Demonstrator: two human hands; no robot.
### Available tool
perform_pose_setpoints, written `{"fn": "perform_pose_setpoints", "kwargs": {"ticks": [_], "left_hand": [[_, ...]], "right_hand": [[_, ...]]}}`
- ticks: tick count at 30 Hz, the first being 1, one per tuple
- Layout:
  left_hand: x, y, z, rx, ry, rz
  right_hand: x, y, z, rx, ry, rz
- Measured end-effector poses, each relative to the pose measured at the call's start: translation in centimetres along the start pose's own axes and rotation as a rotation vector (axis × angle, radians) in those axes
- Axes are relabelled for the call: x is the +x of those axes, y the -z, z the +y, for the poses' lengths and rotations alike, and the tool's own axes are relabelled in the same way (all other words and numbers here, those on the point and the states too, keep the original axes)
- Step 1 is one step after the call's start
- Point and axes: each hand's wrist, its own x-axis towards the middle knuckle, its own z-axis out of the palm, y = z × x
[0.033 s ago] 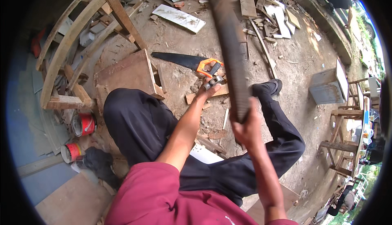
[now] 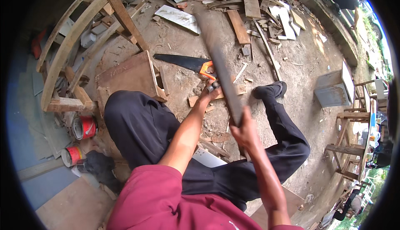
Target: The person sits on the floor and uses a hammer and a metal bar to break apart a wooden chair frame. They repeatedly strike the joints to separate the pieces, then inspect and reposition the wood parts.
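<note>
Head view: plank gripped, saw at hand

Right hand [image 2: 246,132] clenched around long dark plank [image 2: 218,63], mid-frame, slanting to upper centre. Left hand [image 2: 210,90] at orange-handled handsaw [image 2: 187,63] on dirt; grip unclear. Two red cans [image 2: 84,126] lower left.

Saw [image 2: 183,62] — black blade, orange handle; cans [image 2: 84,126] red

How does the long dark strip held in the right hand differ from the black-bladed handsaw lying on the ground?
The long dark wooden strip is raised off the ground, gripped by the right hand; the black-bladed handsaw with orange handle lies flat on the dirt. The strip is blurred and plain; the handsaw is sharp in view and tapers to a point. The left hand is near the saw's handle. Both are long and dark.
</note>
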Motion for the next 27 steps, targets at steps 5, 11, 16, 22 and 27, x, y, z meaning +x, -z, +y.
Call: {"fn": "perform_pose_setpoints", "kwargs": {"ticks": [5,11,16,22,27], "left_hand": [[-0.6,-5.1,13.0,-1.553,0.289,-0.147],[-1.6,-2.2,9.4,-0.748,0.229,0.130],[-1.1,-2.0,8.2,-1.004,0.110,0.001],[1.0,-1.8,10.4,-0.289,0.268,-0.006],[-0.2,-1.1,10.3,-0.313,0.266,-0.015]], "right_hand": [[2.0,1.9,5.2,-0.061,0.070,0.201],[1.7,0.6,1.3,0.139,0.055,0.153],[2.5,-1.8,6.4,-0.024,0.099,0.144],[2.3,7.6,-4.2,0.129,0.387,0.413],[2.2,10.9,-10.8,0.536,0.734,0.662]]}}
